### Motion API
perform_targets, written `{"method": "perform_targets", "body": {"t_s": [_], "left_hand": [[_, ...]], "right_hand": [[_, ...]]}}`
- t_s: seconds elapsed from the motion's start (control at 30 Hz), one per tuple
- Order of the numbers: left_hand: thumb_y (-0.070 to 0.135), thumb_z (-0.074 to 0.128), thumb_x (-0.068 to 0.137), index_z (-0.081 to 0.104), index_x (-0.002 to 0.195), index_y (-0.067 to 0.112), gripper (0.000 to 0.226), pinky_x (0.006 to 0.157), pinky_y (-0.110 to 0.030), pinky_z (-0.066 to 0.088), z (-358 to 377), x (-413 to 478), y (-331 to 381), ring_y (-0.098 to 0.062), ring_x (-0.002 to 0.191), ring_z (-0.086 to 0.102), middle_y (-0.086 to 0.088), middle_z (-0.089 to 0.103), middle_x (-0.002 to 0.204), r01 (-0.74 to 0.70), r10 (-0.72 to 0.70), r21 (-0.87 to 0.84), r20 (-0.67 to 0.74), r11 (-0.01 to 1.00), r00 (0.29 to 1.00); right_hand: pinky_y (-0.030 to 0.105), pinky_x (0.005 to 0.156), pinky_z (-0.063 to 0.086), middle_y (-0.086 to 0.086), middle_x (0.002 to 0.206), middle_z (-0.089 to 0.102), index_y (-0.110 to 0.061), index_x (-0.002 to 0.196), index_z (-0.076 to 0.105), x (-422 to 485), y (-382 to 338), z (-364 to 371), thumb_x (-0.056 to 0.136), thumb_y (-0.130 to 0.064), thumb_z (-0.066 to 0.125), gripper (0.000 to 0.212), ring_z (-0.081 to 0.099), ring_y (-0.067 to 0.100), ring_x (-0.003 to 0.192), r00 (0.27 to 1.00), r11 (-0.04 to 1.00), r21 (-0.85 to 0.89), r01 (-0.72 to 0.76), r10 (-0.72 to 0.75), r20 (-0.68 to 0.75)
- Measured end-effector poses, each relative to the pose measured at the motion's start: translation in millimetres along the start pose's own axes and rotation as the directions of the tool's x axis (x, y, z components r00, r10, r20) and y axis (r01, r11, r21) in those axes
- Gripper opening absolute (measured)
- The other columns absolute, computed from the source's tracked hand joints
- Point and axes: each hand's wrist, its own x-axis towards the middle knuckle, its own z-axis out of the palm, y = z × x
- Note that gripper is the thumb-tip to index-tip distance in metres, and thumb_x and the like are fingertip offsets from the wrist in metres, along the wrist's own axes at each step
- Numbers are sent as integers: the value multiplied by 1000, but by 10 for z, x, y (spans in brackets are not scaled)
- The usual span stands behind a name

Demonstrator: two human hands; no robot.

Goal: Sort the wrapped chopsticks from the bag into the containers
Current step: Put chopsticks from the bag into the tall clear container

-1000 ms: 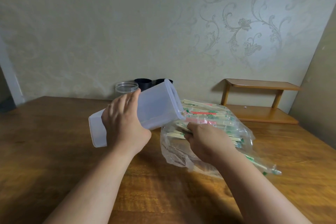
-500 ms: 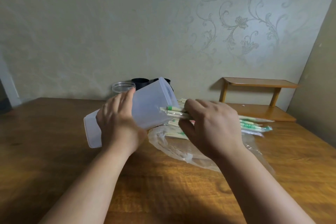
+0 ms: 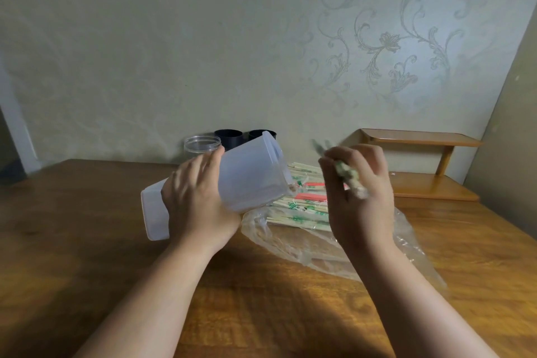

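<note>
Tabletop (image 3: 87, 241): left hand (image 3: 197, 200) grips container (image 3: 250, 177), right hand (image 3: 360, 197) chopsticks (image 3: 350, 180).

A wooden table (image 3: 87, 241) with a warm brown, streaked grain fills the lower half of the view, darker along its left side. Behind it rises a pale greenish wall (image 3: 145, 52) with a faint sheen, and a floral scroll pattern (image 3: 386, 43) curls across its right part. At the far right of the table, against the wall, stands a small wooden shelf (image 3: 418, 138) with an upper board on a slanted post (image 3: 444, 160) above a lower board (image 3: 430, 186). A tiny pale speck (image 3: 393, 174), perhaps a crumb, lies on that lower board. A plain side wall (image 3: 511, 125) closes the right edge, and a white strip (image 3: 14, 136) runs down the left edge.
</note>
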Motion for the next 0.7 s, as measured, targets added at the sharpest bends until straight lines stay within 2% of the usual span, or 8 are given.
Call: {"method": "perform_targets", "body": {"t_s": [0.07,0.1,0.17,0.27,0.4,0.5,0.6,0.7], "left_hand": [[16,80,62,38,147,24,95,105,-47,27,16,3,-12,-23,129,30,-2,47,140,-6,6,15,-8,1000,1000],[17,81,62,39,146,24,94,105,-47,28,19,5,-15,-23,129,31,-2,48,140,-4,4,17,-12,1000,1000],[18,82,63,39,146,24,95,104,-48,28,17,9,-8,-24,129,32,-2,48,140,0,0,21,-11,1000,1000],[16,80,63,38,147,25,93,105,-48,28,13,6,-2,-25,131,33,-1,47,140,-2,2,19,-10,1000,1000],[15,79,63,35,149,26,97,107,-46,24,-3,-3,2,-24,132,30,0,44,143,3,-3,9,22,1000,1000],[14,80,59,35,149,26,102,108,-45,25,0,-20,4,-23,132,29,1,43,143,-25,25,-8,37,1000,999],[12,80,55,37,148,25,104,106,-45,28,5,-19,11,-22,130,31,1,45,141,-30,31,-22,25,999,999],[10,81,53,38,147,24,104,104,-45,29,4,-6,12,-23,129,33,0,47,139,-29,30,-27,8,999,1000]], "right_hand": [[9,71,41,1,101,56,-14,98,69,-1,-3,19,96,-33,54,24,53,9,87,996,985,168,-40,54,-75],[11,72,43,0,100,56,-21,96,67,-6,-1,30,96,-36,52,21,56,12,86,993,976,213,-51,72,-94],[34,70,53,3,96,57,-43,92,57,-21,-23,59,97,-39,49,10,61,24,81,984,946,306,-106,145,-106],[53,64,51,3,92,56,-44,86,53,-64,-39,83,97,-39,48,13,60,29,77,974,926,354,-129,186,-131],[43,61,51,-4,79,60,-45,83,57,-74,-94,102,95,-46,46,16,61,25,71,978,899,386,-208,199,65],[32,61,51,-8,74,65,-37,82,63,-87,-108,132,97,-40,58,16,64,10,71,920,833,404,-378,288,267],[17,61,47,-12,72,68,-30,96,65,-70,-89,144,92,-22,68,9,63,-1,66,826,696,447,-562,446,344],[26,58,46,-1,68,58,-22,107,53,-56,-23,169,90,-10,69,27,53,10,55,680,318,643,-697,578,451]]}}
